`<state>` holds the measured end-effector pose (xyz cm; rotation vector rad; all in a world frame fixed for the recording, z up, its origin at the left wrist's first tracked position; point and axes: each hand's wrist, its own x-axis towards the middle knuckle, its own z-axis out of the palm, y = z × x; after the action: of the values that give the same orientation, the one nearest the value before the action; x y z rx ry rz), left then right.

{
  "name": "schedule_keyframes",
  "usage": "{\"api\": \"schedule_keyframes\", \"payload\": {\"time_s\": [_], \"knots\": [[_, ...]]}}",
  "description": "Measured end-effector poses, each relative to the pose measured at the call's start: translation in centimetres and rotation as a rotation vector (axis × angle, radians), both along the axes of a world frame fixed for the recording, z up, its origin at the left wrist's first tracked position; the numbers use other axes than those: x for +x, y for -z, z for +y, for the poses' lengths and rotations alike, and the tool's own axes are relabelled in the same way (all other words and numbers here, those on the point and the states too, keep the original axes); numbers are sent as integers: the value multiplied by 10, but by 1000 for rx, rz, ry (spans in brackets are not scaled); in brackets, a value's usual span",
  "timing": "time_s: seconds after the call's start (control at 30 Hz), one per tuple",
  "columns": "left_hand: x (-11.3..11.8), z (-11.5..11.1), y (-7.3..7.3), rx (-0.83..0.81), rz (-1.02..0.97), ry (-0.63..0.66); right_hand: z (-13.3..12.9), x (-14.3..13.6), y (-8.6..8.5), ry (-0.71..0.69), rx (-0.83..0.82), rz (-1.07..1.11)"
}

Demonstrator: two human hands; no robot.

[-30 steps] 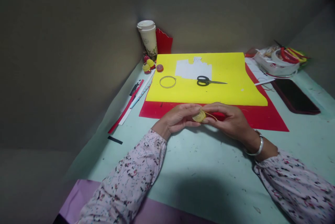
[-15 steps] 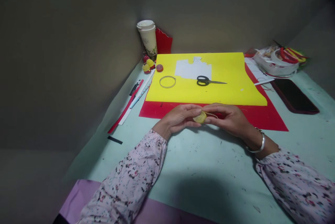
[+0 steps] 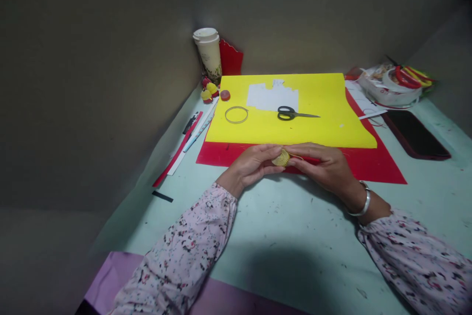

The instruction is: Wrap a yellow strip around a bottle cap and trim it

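Note:
Between my hands is a small round gold disc (image 3: 281, 158) with a ridged, braided-looking surface. My left hand (image 3: 254, 163) grips its left side between thumb and fingers. From the right, my right hand (image 3: 320, 163) pinches the disc's edge, where a thin gold cord (image 3: 297, 157) runs off under the fingers. Both hands are above the near edge of a red sheet (image 3: 376, 170). Beyond them, black-handled scissors (image 3: 291, 114) lie on yellow sheets (image 3: 324, 94), beside a torn white paper (image 3: 271, 98) and a thin ring (image 3: 236, 115).
A lidded cup (image 3: 208, 52) stands at the back left, near small red and yellow pieces (image 3: 209, 92). Red and white strips (image 3: 180, 150) lie at left. On the right are a phone (image 3: 415, 134) and a plastic container of supplies (image 3: 393, 89). A wall rises behind the table.
The disc has turned a little in my fingers and moved slightly up. My right fingers have shifted, and less of the cord shows. The things on the table stay where they were.

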<state>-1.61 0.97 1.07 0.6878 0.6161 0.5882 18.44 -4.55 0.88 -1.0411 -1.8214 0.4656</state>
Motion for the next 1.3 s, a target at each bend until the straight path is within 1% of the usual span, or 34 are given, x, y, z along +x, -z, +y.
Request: {"api": "schedule_keyframes", "payload": {"time_s": [0.13, 0.37, 0.6, 0.77, 1.13, 1.3], "knots": [[2, 0, -1, -12, -14, -30, -1, -2, -1, 61, 30, -7], [4, -2, -3, -23, -27, -87, -1, -5, -1, 88, 87, 18], [5, -4, -4, -23, -16, -117, -1, -6, 1, 122, 18, 80], [6, -5, -5, -14, -41, -110, -1, -6, 2, 151, -14, 135], [7, -4, -4, -10, -45, -109, -1, -7, 0, 134, 74, 76], [8, -4, -6, -33, -31, -146, -2, -9, -1, 148, 125, 20]]}}
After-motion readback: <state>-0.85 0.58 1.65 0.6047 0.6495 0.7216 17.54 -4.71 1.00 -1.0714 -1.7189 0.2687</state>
